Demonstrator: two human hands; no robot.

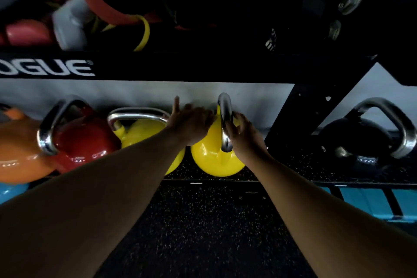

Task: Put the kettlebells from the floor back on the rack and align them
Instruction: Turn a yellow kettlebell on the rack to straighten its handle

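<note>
Kettlebell (214, 160) handle in right hand (244, 135)

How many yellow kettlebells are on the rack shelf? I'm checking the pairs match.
2. One yellow kettlebell sits under both hands, its handle in the right hand; the other is just left, partly behind the left forearm. More may be hidden.

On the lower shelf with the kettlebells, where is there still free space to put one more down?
A bare stretch of shelf mat lies between the right yellow kettlebell, held by both hands, and the black kettlebell, though the slanted rack brace crosses behind it. Leftward it is crowded: yellow, red and orange kettlebells sit packed together.
</note>
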